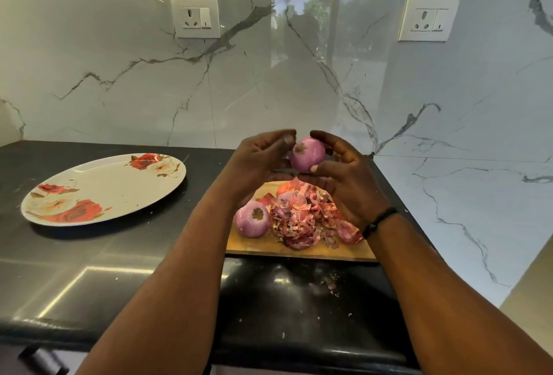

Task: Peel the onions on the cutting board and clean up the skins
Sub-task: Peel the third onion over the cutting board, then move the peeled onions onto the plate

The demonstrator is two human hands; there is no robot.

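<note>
The black surface (89,270) runs along a marble-veined wall (119,75), and a big rose-patterned plate (101,186) sits on it, well to the left of the wooden cutting board (302,252). On the board a heap of pink and red skins (302,219) covers most of the middle, with a peeled onion (252,222) resting at its left edge, touching the heap. A few flakes (329,282) lie on the dark surface in front of the board.

Above the board, both hands are raised. The right hand (344,174) holds a second onion (307,154), its grip curled round it with the thumb under the bulb and fingers over the top. The left hand (257,162) is beside it, fingers curled toward the root end; whether it pinches a shred of skin or only touches the bulb I cannot tell from here.

The held onion looks nearly bare, so peeling seems close to done. The risks, as I judge them: the smooth bulb could slip from a light hold and land in the heap, scattering skins over the board's edge. The onion on the board could also roll off once the skins are swept away. And the flakes on the dark surface are easy to miss during cleanup.
</note>
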